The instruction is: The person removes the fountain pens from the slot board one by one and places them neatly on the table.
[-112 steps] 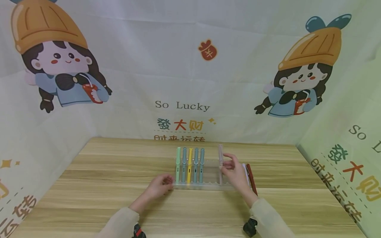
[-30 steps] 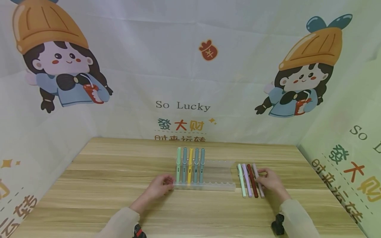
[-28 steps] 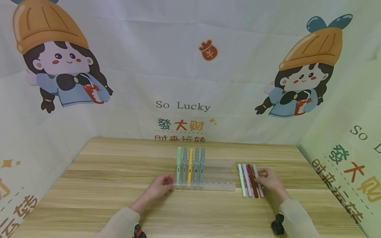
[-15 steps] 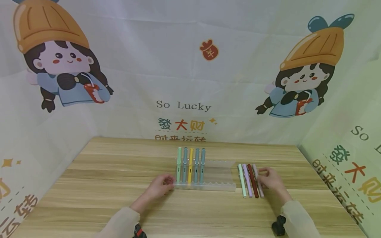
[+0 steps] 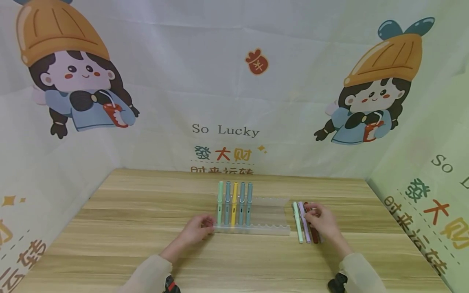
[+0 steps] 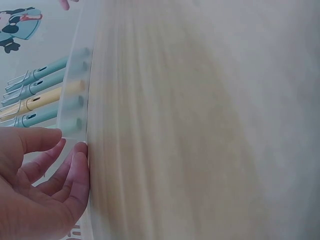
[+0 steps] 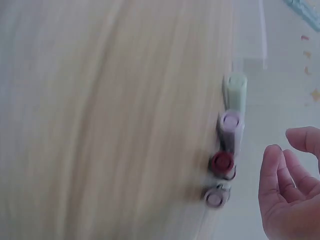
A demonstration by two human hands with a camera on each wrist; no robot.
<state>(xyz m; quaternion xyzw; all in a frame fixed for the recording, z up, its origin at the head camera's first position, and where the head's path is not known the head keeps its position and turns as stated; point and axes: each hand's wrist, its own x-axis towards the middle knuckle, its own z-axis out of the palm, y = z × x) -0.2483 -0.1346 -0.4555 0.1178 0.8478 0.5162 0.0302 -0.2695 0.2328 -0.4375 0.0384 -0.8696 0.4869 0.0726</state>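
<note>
In the head view a clear plastic pen rack [image 5: 269,230] stands mid-table. Upright in its left part are several capped pens: a light green pen [image 5: 220,203], blue-grey ones and a yellow pen [image 5: 234,203]. My left hand [image 5: 198,228] rests with loosely bent fingers at the rack's left end. To the right of the rack lie a mint pen [image 5: 298,223], a lilac pen [image 5: 304,223], a dark red pen [image 7: 222,162] and a greyish-mauve pen [image 7: 215,197]. Over the red pen is my right hand [image 5: 324,224], thumb and fingers apart, nothing between them; it partly hides the last two pens.
The wooden table [image 5: 234,264] is bordered by a printed cloth backdrop [image 5: 176,73] at the back and sides. The rack's right part has bare notches along its front strip.
The right hand first held the mauve pen at the rack, then laid it right of the red pen. It has since let go and moved left over the red pen. The left hand stays put.
</note>
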